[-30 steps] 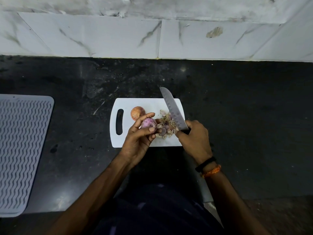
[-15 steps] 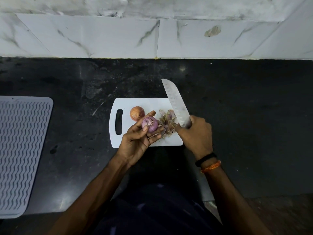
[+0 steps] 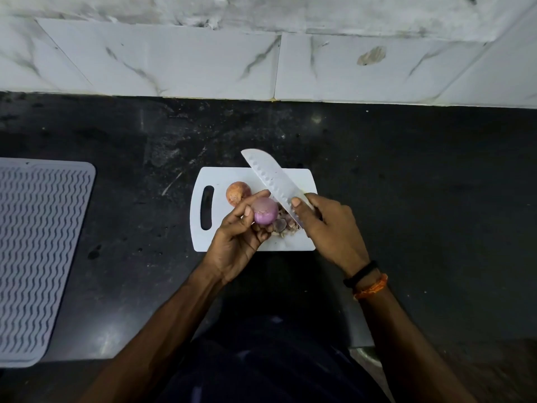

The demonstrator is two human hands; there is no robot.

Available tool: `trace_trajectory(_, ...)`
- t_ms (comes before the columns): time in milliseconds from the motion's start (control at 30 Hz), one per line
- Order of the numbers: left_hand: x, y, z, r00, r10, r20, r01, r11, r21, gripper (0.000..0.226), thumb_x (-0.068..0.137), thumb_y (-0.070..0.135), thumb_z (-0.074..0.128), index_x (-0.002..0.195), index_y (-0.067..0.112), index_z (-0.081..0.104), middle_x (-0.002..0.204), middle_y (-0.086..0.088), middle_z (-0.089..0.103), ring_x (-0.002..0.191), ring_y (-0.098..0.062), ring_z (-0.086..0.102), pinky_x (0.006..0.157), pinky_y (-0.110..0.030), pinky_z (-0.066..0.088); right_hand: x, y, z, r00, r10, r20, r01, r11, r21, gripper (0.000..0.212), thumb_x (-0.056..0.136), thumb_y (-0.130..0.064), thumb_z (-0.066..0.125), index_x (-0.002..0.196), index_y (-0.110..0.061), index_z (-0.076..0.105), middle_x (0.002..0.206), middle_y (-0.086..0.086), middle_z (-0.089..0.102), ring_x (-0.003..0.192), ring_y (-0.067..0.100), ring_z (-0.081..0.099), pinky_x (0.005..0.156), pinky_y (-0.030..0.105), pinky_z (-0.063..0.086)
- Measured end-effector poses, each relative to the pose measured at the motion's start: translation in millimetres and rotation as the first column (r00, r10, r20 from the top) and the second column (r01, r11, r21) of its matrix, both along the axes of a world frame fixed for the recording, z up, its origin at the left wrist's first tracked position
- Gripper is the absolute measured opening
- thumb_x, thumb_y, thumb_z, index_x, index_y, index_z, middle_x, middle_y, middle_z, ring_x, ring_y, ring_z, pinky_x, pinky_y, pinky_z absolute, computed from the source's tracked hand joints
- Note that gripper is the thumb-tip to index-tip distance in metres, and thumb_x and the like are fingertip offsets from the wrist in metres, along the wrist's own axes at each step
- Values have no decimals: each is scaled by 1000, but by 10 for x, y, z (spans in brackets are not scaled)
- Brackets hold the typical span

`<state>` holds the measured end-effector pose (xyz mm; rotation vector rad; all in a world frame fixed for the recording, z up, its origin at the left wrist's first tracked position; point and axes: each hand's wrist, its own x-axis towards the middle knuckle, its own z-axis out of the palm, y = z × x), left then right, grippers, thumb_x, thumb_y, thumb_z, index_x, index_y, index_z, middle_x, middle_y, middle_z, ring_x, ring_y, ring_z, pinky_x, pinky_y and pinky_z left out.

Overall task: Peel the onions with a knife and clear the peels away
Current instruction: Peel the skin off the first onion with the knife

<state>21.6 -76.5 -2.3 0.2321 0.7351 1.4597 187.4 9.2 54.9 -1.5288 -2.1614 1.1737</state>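
A white cutting board point(image 3: 299, 242) with a handle slot lies on the dark counter. My left hand point(image 3: 238, 237) holds a peeled purple onion point(image 3: 263, 211) over the board, fingers curled round it. An unpeeled brown onion point(image 3: 236, 191) sits on the board just behind it. My right hand point(image 3: 328, 225) grips a wide knife point(image 3: 268, 175), thumb on the blade, which points up and left beside the purple onion. A small pile of peels point(image 3: 286, 226) lies on the board between my hands, partly hidden by them.
A grey ribbed mat point(image 3: 35, 251) lies on the counter point(image 3: 421, 184) at the left. A white marble-tiled wall point(image 3: 203, 62) runs along the back. My dark clothing fills the bottom centre, at the counter's near edge.
My right hand moved closer to the left, and the knife blade now slants across right beside the purple onion. My left hand turned the onion a little.
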Motion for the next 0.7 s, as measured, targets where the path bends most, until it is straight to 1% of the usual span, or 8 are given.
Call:
trace_trajectory(100,23,-5,34,998,32,56,-32,999,8,63,72,29,87,127,6,66,119,-12,70,96,-20,71,78,-29,58,-41,-31,19,999,29,40,-32,996,88,39,100,-48,48,69,-26,51,61,-12,53,58,6,53,59,18,33)
trace_trajectory(167,29,-11,54,997,43,67,-43,999,1,72,71,28,88,130,0,58,113,-14,71,86,-21,72,70,-28,58,-67,-44,24,997,57,61,-65,988,139,38,101,-49,47,71,-27,54,59,-7,55,55,8,54,57,22,35)
trace_trajectory(233,30,-15,60,997,55,47,-53,998,-30,78,69,32,89,130,-1,54,108,-14,71,77,-19,70,65,-27,57,-90,-63,13,994,70,82,-85,977,195,43,100,-52,45,86,-18,67,62,-3,62,56,10,58,59,29,46)
trace_trajectory(333,32,-13,53,997,65,30,-63,996,-65,69,69,39,89,121,3,64,104,-13,71,70,-15,66,66,-25,57,-112,-98,-24,996,54,73,-70,968,242,52,100,-55,44,100,-10,70,59,-5,57,53,10,57,59,30,51)
trace_trajectory(433,37,-27,50,997,64,40,-61,995,-79,51,73,41,86,109,8,73,97,-10,72,66,-13,64,66,-22,56,-124,-131,-37,995,52,84,-74,956,283,49,99,-57,46,83,-14,65,51,-11,41,45,6,46,51,25,41)
trace_trajectory(533,48,-47,46,997,71,29,-68,994,-90,33,90,36,64,109,12,75,102,-8,73,73,-12,65,68,-22,53,-133,-177,-21,993,39,110,-68,957,281,40,98,-52,51,71,-24,47,50,-15,30,42,2,34,50,17,25)
trace_trajectory(600,52,-55,39,997,72,3,-71,993,-89,34,96,33,52,112,14,75,107,-7,73,82,-12,65,72,-22,52,-143,-193,-27,995,24,93,-49,959,278,39,98,-52,53,71,-26,43,50,-16,29,42,2,34,50,18,26)
trace_trajectory(700,68,-61,30,996,76,-38,-79,995,-65,35,94,32,53,118,15,73,114,-7,71,92,-15,64,77,-24,52,-145,-200,-52,997,4,72,-23,964,266,40,98,-52,53,70,-27,40,50,-17,29,43,2,35,50,20,27)
